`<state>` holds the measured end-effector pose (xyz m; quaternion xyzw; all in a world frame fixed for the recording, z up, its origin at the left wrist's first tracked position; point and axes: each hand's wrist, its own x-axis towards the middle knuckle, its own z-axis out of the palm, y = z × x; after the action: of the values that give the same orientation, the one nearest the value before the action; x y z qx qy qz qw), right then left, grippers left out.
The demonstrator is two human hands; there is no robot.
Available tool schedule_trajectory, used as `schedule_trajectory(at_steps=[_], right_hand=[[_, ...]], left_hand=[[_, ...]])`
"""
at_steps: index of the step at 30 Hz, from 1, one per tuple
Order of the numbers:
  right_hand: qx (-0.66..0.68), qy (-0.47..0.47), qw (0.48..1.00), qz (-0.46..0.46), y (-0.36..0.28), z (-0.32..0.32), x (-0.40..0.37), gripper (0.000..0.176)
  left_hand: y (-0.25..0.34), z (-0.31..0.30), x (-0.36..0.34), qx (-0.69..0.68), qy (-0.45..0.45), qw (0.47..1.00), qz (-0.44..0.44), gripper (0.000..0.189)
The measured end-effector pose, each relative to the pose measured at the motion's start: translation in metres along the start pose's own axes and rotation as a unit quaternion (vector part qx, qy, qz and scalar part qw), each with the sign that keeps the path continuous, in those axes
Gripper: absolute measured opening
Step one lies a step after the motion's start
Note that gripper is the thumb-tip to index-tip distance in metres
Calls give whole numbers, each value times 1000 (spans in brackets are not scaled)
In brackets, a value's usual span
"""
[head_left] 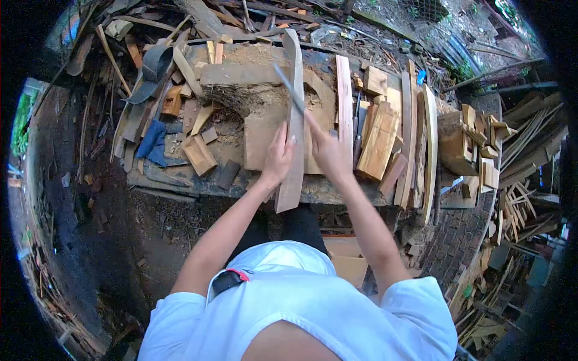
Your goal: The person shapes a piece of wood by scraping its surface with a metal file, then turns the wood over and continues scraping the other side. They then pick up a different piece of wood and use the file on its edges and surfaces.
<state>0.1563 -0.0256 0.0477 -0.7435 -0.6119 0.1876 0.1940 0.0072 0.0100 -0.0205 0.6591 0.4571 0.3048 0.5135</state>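
A long, gently curved wooden board [295, 72] stands on edge across the workbench, its near end sticking out toward my body. My left hand [278, 153] grips the board around its middle, fingers along the left side and thumb on the face. In my right hand [327, 150] is a narrow grey metal file [288, 85], its far end slanting up and left across the board. The fist closes around the file's handle end, just right of the board, and hides that part. Behind the board lies a rough, hollowed wood block [229, 77] on the bench.
Wooden blocks [380, 141] and long strips [429, 150] lie to the right on the workbench [211, 191]. A blue cloth [153, 143], offcuts and a curled dark strip [150, 72] are at left. Scrap wood is heaped behind, and more blocks [457, 141] stack at far right.
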Motion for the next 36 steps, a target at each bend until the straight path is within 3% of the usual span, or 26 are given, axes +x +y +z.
schedule_trajectory(at_steps=[2,5,8,12,14,16,18,19,22,23,25,26,28,31,33,34,36], right_hand=[[37,26,998,-50,12,25,-56,61],[18,-29,999,7,-16,12,-114,65],[63,10,998,-2,-19,14,-86,58],[25,1,998,52,-28,15,-44,55],[24,12,999,39,-36,13,-72,59],[23,-34,998,41,-40,16,-115,62],[60,0,998,0,-42,27,-152,64],[48,-17,998,24,-44,27,-156,63],[12,-4,1000,27,-38,28,-118,61],[35,35,999,-11,-36,29,-99,61],[35,30,999,11,-36,32,-79,61],[34,26,999,34,-37,32,-77,60],[46,62,997,-5,-31,40,-97,60],[64,41,997,-31,-43,39,-143,62],[76,10,997,7,-49,37,-157,63],[75,24,997,-18,-48,36,-145,62],[53,-24,996,61,-50,27,-115,52]], left_hand=[[0,-3,-33,21,-13,1000,11,60],[0,-5,-78,39,-10,999,36,59],[-3,-5,-99,53,1,997,55,57],[-7,-6,-97,18,-12,999,45,56],[-13,-2,-99,9,-3,999,48,55],[-16,0,-95,0,10,998,56,55],[-15,0,-95,-41,-3,998,48,55],[-15,-1,-94,-44,1,998,49,55],[-14,1,-93,-24,-5,999,41,55],[-18,4,-92,-27,10,998,58,55],[-20,4,-92,-37,22,995,86,54],[-21,2,-93,-36,18,995,88,54],[-22,1,-93,-43,4,997,57,54],[-16,6,-111,-37,72,997,-14,52],[-22,5,-115,-45,77,996,-3,52],[-22,5,-120,-53,73,996,11,51],[-19,6,-119,-52,72,996,22,50]])
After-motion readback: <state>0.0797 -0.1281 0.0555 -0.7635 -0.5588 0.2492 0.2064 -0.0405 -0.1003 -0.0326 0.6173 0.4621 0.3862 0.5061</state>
